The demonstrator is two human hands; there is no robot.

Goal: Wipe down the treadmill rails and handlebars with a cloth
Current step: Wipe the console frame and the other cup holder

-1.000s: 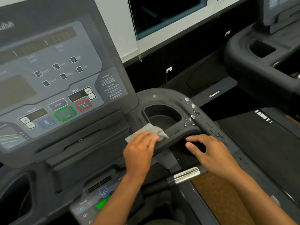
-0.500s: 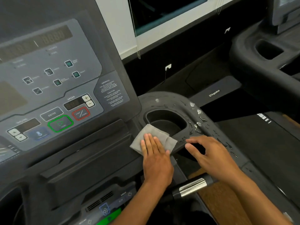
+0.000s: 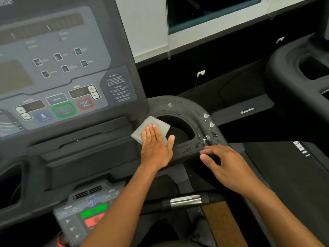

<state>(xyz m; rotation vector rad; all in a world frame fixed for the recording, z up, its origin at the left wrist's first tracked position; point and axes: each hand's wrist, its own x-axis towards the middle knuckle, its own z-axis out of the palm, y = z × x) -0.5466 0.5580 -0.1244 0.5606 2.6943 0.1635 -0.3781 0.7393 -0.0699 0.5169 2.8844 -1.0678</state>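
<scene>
- Cloth [image 3: 151, 124] — one, grey and folded — is laid on the inner rim of the treadmill's right rail [image 3: 179, 104]. It overlaps the edge of one cup holder [image 3: 179, 129] and lies just beside the console [image 3: 53, 68].
- It is pressed flat by the left hand [image 3: 155, 148]: four fingers are held straight and together, the thumb is spread, and nothing is clenched.
- The right hand [image 3: 229, 168] is set at the rail's near edge, apart from the cloth. Its fingers are loosely bent — whether the edge is grasped cannot be told.
- Several water droplets [image 3: 206, 115] are scattered along the rail's outer curve, just beyond the right hand.
- One handlebar [image 3: 185, 200], fitted with one chrome band, is seen below the two forearms.
- One green-framed button and one red-framed button are shown on the console.
- One second treadmill [image 3: 288, 82] is seen at the right.
</scene>
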